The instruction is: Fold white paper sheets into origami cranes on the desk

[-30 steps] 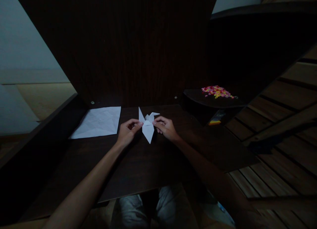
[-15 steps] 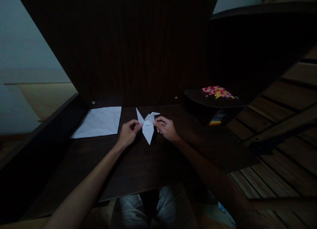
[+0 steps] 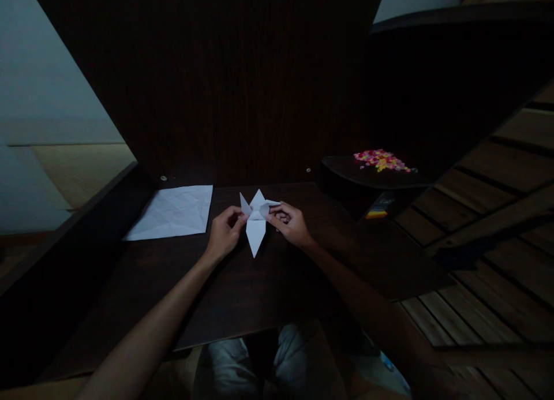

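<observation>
A white origami crane point(image 3: 256, 234) is held between my two hands above the dark desk. One of its wings points down toward me and the other points away, with a narrow point rising at the left and another reaching right. My left hand point(image 3: 225, 228) pinches its left side between thumb and fingers. On the opposite side, my right hand point(image 3: 289, 222) grips it near the middle, its fingers curled and partly hidden behind the thumb.
A creased white paper sheet point(image 3: 173, 212) lies on the desk point(image 3: 234, 290) to the left. Small pink, red and yellow pieces point(image 3: 381, 159) are heaped on a rounded shelf point(image 3: 346, 166) at the right. A dark panel point(image 3: 242, 100) rises behind the desk.
The crane's wings have spread apart and flattened, so the far wing now shows upright and the near wing has shifted slightly left and down. Both hands keep their hold.
</observation>
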`<act>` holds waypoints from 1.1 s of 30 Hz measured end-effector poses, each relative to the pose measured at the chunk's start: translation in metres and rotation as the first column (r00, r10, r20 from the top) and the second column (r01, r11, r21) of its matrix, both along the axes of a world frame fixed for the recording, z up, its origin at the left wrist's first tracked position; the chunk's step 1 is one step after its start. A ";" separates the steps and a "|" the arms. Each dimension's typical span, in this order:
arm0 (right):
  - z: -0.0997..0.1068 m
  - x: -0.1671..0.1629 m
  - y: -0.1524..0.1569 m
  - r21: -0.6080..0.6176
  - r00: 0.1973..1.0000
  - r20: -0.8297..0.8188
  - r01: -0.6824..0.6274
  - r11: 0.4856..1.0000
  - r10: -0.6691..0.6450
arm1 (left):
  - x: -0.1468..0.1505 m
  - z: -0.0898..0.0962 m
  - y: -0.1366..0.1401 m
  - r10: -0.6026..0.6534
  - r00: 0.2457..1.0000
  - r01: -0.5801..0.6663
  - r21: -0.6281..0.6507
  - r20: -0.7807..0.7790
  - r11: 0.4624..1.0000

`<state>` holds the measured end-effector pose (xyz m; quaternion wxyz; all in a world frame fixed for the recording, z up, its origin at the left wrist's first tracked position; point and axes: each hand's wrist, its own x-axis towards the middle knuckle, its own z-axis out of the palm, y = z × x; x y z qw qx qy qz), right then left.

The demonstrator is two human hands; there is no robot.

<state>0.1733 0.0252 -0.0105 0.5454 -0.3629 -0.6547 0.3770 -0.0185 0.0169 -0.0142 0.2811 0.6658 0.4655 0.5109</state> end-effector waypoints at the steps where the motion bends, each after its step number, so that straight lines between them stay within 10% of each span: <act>1: 0.001 0.000 -0.001 0.017 1.000 0.012 -0.002 1.000 0.002 | 0.000 0.000 0.000 -0.001 1.000 0.001 0.018 -0.005 1.000; 14: 0.000 0.004 -0.001 0.323 0.972 0.188 0.078 0.943 -0.144 | -0.005 0.003 0.001 0.091 0.980 -0.042 0.261 -0.177 0.964; 22: -0.007 0.016 0.021 0.083 0.923 0.024 0.382 0.920 -0.385 | -0.008 0.005 0.002 0.233 0.962 -0.201 0.209 -0.140 0.957; 33: -0.003 0.061 0.073 0.162 0.536 0.402 0.756 0.634 -0.742 | -0.013 -0.002 0.007 0.265 0.922 -0.186 0.277 -0.281 0.943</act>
